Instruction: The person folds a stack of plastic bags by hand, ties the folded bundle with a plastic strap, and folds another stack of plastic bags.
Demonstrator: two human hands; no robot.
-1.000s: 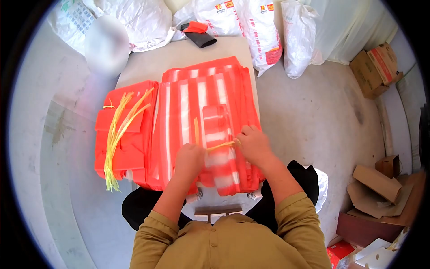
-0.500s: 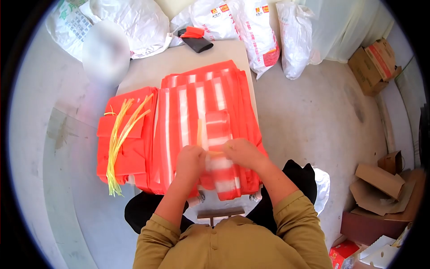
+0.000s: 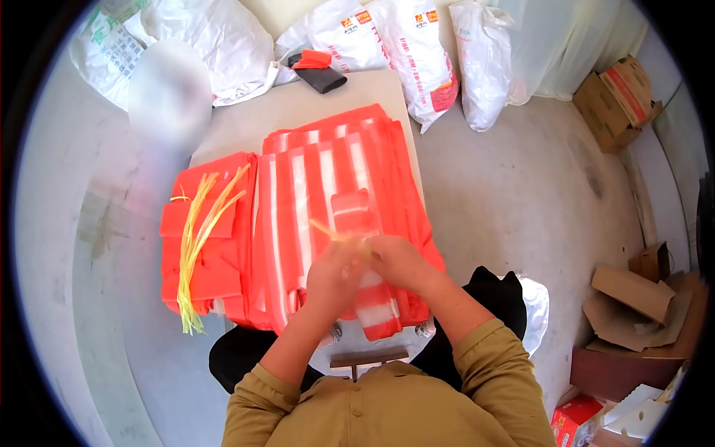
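My left hand (image 3: 337,270) and my right hand (image 3: 400,261) meet over a narrow folded bundle of red-and-white striped plastic (image 3: 378,311). Both hands are closed on a yellow plastic tie strip (image 3: 323,229), whose loose end sticks out up and to the left. Motion blurs the fingers, and they hide where the strip crosses the bundle. Beneath lies a broad stack of red-and-white striped plastic sheets or bags (image 3: 301,182). To its left, several more yellow strips (image 3: 195,246) are draped over a pile of folded red plastic (image 3: 176,253).
A table (image 3: 246,119) carries the stacks, with a black-and-red bundle (image 3: 322,77) at its far edge. White sacks (image 3: 423,63) stand behind it. Cardboard boxes (image 3: 612,104) sit at the far right, and opened cartons (image 3: 633,309) at the near right.
My hands have come together over the bundle; before, they were apart with the strip stretched between them. The strip's loose end now tilts to the left instead of standing upright.
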